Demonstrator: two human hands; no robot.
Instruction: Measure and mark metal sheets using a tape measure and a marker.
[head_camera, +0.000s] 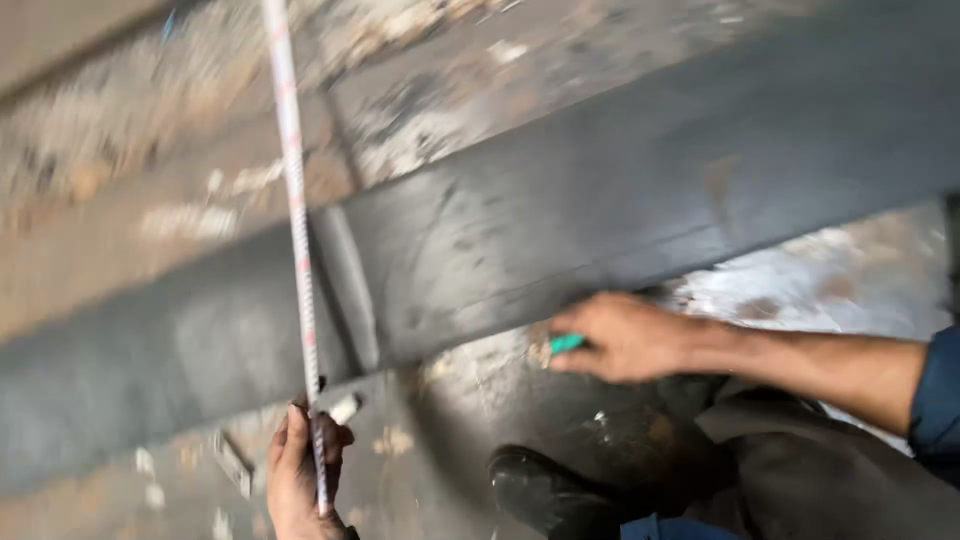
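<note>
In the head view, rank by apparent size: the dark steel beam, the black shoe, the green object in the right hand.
1. Dark steel beam, spanning the frame.
2. Black shoe, partly cut off and close to the camera.
3. Green object, mostly hidden in the right hand.

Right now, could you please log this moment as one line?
left hand: holds tape measure | right hand: grips green marker | dark steel beam | black shoe

The left hand (300, 475) is raised with fingers curled closed, while the right hand (622, 337), forearm bare, reaches leftward in a closed grip.
</note>
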